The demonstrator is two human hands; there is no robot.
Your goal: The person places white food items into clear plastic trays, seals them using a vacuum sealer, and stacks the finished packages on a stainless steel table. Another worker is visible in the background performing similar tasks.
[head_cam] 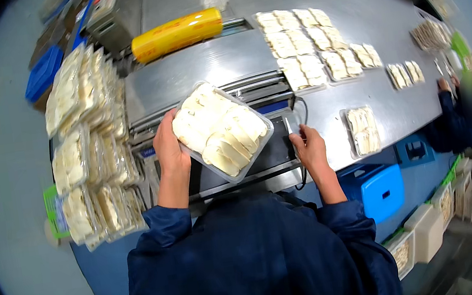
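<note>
My left hand grips the left edge of a clear plastic tray filled with pale slices, apparently mushroom. It is held tilted above the black plate of a film-wrapping machine. My right hand is at the machine's right edge, fingers bent, beside a thin pale strip. Whether the fingers hold that strip or only touch the edge, I cannot tell. Behind the tray run the machine's metal rollers. A yellow roll of wrapping film lies farther back.
Wrapped trays stand in tall stacks on the left. Several filled trays cover the steel table at right, with one tray nearer me. A co-worker is at the far right. A blue plastic stool stands below the table edge.
</note>
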